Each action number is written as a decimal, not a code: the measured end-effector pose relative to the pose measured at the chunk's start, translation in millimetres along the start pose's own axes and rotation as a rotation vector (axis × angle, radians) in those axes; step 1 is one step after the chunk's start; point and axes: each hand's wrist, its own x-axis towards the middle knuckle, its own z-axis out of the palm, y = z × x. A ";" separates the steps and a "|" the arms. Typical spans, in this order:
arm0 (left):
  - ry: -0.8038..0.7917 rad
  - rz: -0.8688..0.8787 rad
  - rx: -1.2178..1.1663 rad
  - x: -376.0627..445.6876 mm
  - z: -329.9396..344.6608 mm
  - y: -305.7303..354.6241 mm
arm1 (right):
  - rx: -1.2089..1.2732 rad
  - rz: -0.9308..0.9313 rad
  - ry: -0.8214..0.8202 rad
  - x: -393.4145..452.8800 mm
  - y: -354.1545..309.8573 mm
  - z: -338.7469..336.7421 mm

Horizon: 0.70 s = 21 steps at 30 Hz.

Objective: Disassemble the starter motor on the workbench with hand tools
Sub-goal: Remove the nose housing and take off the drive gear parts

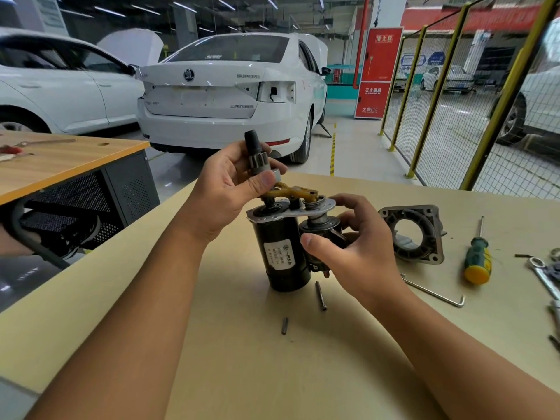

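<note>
Left hand (225, 189) grips the pinion gear assy (260, 160): thumb across the silver collar at its base, fingers curled behind the toothed section, black shaft tip poking up above the fingers. Assy is held upright, raised above the motor top, w/ a yellowish shift fork (295, 192) running from under its base across to the solenoid side.

Right hand (353, 247) wraps the solenoid (324, 230): thumb on its front, fingers curled round the far side and touching the edge of the grey end plate (295, 211). Solenoid sits just beside the black motor body (281, 253), both joined under that plate. Motor body stands tilted on the beige workbench (303, 374), white label facing the camera, roughly mid-bench.

Near the motor base, on the bench: a long dark pin (320, 295) and a shorter pin (284, 325), apart from each other. Right of the right hand lies the grey drive-end housing (413, 233), round opening facing up. An L-shaped hex key (436, 294) lies in front of it. Further right, a screwdriver (478, 253) w/ green/yellow handle, then a wrench (544, 278) and small bits at the frame edge, too cropped to ID.

Beyond the bench: a second wood-top table (60, 165) at left, a white sedan (230, 92) w/ a tail lamp removed, a red fire cabinet (380, 72), yellow-framed mesh fencing (448, 95).
</note>
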 end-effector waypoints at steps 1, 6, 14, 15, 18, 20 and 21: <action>0.009 0.001 -0.006 -0.1 0.8 0.4 | -0.005 0.002 -0.010 0.4 0.4 -0.2; 0.040 -0.042 -0.079 -0.5 2.6 -1.5 | 0.084 0.065 -0.090 3.6 1.4 -3.1; -0.096 -0.131 -0.143 -1.3 2.6 -15.5 | 0.122 0.048 -0.130 2.1 8.1 -3.1; -0.100 -0.131 -0.167 -1.3 6.2 -18.4 | 0.147 0.053 -0.137 1.1 8.6 -3.1; 0.018 -0.131 -0.236 -0.8 22.1 -23.8 | 0.151 0.036 -0.103 1.3 5.1 -6.4; 0.121 -0.145 -0.276 -1.0 31.9 -25.9 | 0.072 0.006 -0.008 5.2 2.0 -11.1; 0.166 -0.158 -0.304 -1.5 36.2 -28.6 | 0.024 0.011 0.031 7.3 1.4 -14.7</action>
